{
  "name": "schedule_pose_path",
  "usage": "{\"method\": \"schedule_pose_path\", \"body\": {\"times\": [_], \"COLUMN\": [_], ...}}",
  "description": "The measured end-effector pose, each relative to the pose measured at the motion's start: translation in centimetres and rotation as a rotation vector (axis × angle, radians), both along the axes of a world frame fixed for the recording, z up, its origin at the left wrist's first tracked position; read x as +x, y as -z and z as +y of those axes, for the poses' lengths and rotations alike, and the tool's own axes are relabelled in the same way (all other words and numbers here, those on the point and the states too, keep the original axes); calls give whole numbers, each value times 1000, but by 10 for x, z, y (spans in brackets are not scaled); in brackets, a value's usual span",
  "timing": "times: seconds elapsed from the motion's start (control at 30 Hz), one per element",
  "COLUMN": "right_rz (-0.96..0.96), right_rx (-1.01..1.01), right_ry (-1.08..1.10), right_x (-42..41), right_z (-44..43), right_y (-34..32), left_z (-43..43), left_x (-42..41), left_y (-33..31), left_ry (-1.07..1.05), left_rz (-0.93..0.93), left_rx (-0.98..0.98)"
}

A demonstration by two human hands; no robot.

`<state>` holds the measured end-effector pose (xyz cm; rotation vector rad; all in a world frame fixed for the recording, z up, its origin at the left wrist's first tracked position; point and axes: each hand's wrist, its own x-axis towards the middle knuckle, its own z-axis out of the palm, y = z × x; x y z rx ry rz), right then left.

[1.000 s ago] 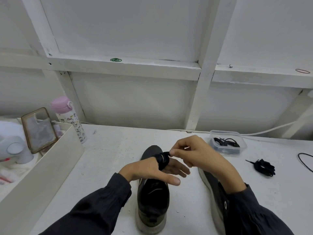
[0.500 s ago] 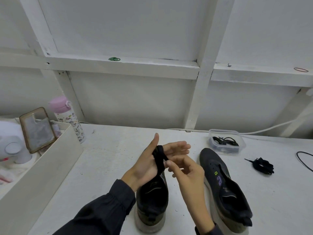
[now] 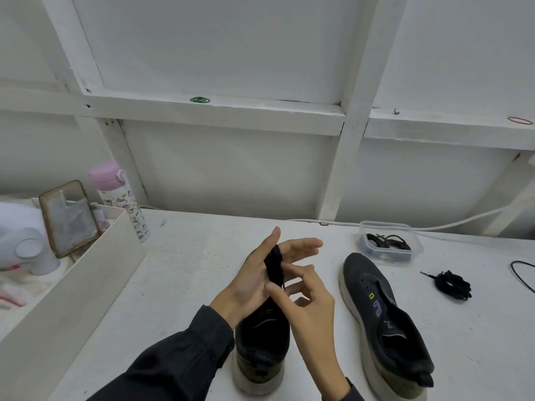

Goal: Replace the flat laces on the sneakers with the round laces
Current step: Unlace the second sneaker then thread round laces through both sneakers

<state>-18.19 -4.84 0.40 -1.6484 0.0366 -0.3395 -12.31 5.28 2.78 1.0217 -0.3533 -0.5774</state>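
Wound around the fingers of the left hand [image 3: 254, 282] is a black lace [image 3: 273, 266], coiled into a tight bundle; the hand is spread, so the wrap alone holds the coil. Meeting it, the right hand [image 3: 307, 296] pinches the loose tail between thumb and forefinger just below the coil. Both hands hover over the left sneaker [image 3: 262, 342], which looks unlaced, as does the right sneaker [image 3: 382, 319] beside it on the white table [image 3: 188, 270]. Farther right lies another bundled black lace [image 3: 451, 285], and behind the right sneaker a clear plastic tub [image 3: 389, 241] holds more black laces, apparently the round ones, though I cannot tell for certain. Likely trouble: if the pinched tail slips free, the coil may spring loose off the open fingers and tangle.
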Motion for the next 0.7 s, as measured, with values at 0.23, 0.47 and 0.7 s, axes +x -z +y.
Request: {"method": "schedule_pose_path", "body": {"times": [0.23,0.47,0.7], "right_rz": [-108,27,163], "right_rx": [-175,212,431], "right_ry": [142,145,-125], "right_x": [7,-2,-4], "right_z": [4,6,-3], "right_y": [4,-5,-15], "left_z": [-5,-9,-8], "left_x": [-1,6,9], "left_y": [2,-6,-4], "left_ry": [-60,83,157], "left_rz": [-51,-106,-42], "left_rx": [98,272,257]}}
